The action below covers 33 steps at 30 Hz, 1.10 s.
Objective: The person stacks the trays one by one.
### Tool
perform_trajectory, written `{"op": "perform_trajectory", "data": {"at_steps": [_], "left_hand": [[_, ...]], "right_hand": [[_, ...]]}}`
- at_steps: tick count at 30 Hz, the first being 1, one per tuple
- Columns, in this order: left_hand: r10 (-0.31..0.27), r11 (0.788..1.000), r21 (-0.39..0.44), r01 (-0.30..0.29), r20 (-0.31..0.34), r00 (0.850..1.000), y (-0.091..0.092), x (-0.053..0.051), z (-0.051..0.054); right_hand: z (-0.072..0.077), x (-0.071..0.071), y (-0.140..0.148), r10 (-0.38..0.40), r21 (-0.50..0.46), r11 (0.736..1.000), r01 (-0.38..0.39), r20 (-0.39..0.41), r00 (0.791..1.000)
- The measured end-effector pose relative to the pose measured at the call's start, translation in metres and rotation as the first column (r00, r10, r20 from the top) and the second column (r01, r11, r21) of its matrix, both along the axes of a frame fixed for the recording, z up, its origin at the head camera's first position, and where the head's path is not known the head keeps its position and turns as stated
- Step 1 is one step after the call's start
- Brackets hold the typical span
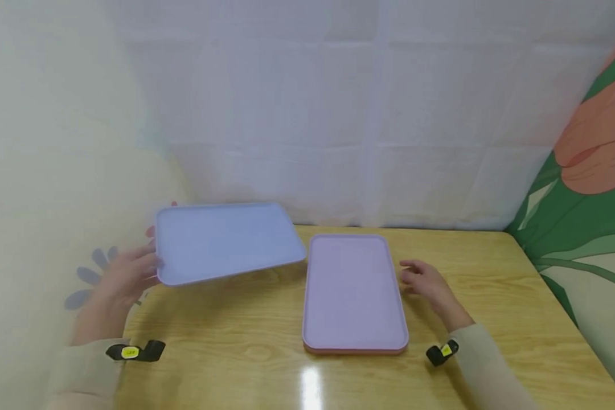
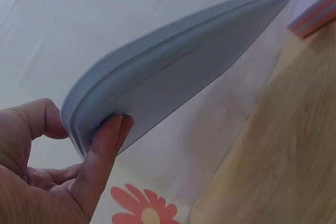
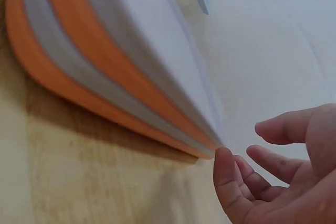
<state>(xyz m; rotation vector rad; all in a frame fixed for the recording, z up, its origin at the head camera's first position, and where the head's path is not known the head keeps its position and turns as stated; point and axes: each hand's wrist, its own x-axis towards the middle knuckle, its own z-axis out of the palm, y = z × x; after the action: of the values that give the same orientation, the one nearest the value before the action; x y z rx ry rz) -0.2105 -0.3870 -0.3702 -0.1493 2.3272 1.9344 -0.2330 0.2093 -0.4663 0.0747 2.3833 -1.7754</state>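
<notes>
My left hand (image 1: 128, 279) grips a light blue tray (image 1: 225, 242) by its left short end, thumb at the rim and fingers underneath. The tray is tilted and held above the table. In the left wrist view its underside and rim show, with the left hand (image 2: 58, 166) pinching one end. To its right, a stack of trays lies on the table, a lilac tray (image 1: 353, 290) on top. Orange and grey layers (image 3: 105, 72) alternate in the stack's side in the right wrist view. Beside the stack's right edge is my right hand (image 1: 427, 285), fingers loosely bent, holding nothing.
The wooden table (image 1: 225, 353) meets a white cloth (image 1: 338, 114) at its back edge. A wall with a painted flower (image 1: 599, 136) borders the right side, and a pale wall (image 1: 46, 142) stands close on the left.
</notes>
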Motion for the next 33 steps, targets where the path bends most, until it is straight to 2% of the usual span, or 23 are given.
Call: {"op": "perform_trajectory", "data": {"at_steps": [2,4,6,8,17,24,27,33], "left_hand": [[0.027,0.994,0.102,-0.027,-0.001,1.000,0.007,0.002,-0.001],[0.040,0.990,0.138,-0.040,0.002,0.999,0.018,0.003,-0.002],[0.051,0.987,0.154,-0.052,0.006,0.999,0.029,0.005,-0.004],[0.038,0.990,0.137,-0.039,0.008,0.999,0.042,0.006,-0.005],[0.016,0.974,0.225,-0.010,-0.025,1.000,0.097,0.007,-0.009],[0.030,0.943,0.330,-0.030,0.005,1.000,0.135,0.008,-0.013],[0.034,0.940,0.340,-0.037,0.013,0.999,0.149,0.008,-0.016],[0.034,0.938,0.345,-0.039,0.020,0.999,0.172,0.009,-0.024]], "right_hand": [[0.006,0.001,0.000,-0.023,-0.012,1.000,0.022,-0.015,1.000],[0.010,0.001,-0.001,-0.033,-0.038,0.999,0.032,-0.020,0.999],[0.013,0.002,-0.004,-0.031,-0.065,0.997,0.030,-0.020,0.999],[0.015,0.003,-0.007,-0.021,-0.092,0.996,0.019,-0.021,1.000],[0.021,0.008,-0.022,0.016,-0.211,0.977,-0.023,-0.034,0.999],[0.021,0.013,-0.039,0.016,-0.275,0.961,-0.016,-0.004,1.000],[0.019,0.016,-0.048,0.013,-0.332,0.943,-0.010,0.007,1.000],[0.019,0.026,-0.071,0.003,-0.481,0.877,0.002,0.011,1.000]]}}
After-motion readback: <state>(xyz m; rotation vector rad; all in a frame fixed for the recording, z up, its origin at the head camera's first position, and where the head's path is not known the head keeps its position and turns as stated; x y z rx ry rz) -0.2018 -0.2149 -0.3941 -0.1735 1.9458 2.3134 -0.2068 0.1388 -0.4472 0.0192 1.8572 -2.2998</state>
